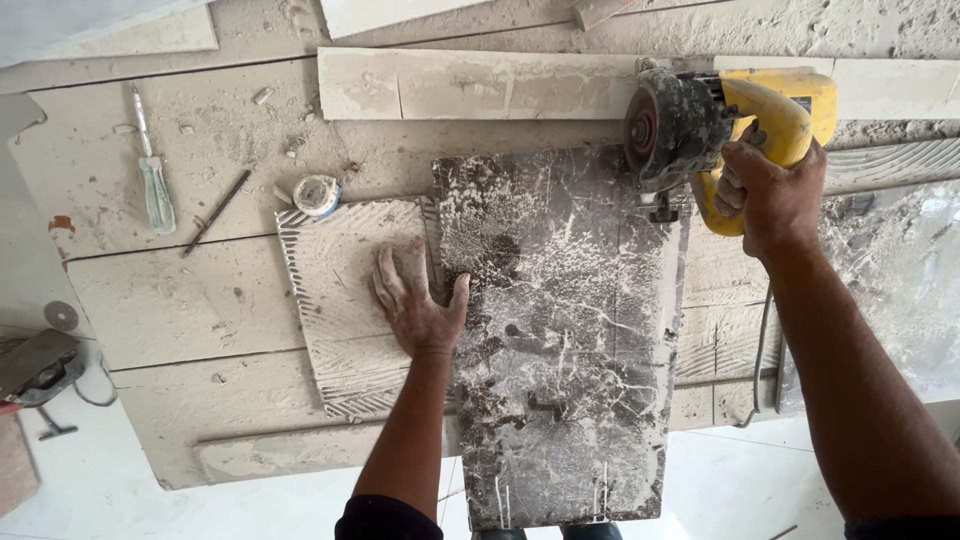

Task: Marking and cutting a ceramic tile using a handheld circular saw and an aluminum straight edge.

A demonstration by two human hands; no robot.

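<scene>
Now: right grip [770, 195] clenched on yellow saw [720, 125] | left hand [415, 300] flat beside marble tile [560, 330]

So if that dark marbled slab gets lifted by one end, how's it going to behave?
The dark marbled slab looks rigid and probably heavy, being stone-like and large. Its dusty surface may be slippery. Thin and long, it could crack if lifted unsupported.

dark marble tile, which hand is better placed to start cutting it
Right. The right hand already grips the yellow tile cutter at the dark marble tile's far edge; the left hand lies flat, bracing the tile's left edge.
</scene>
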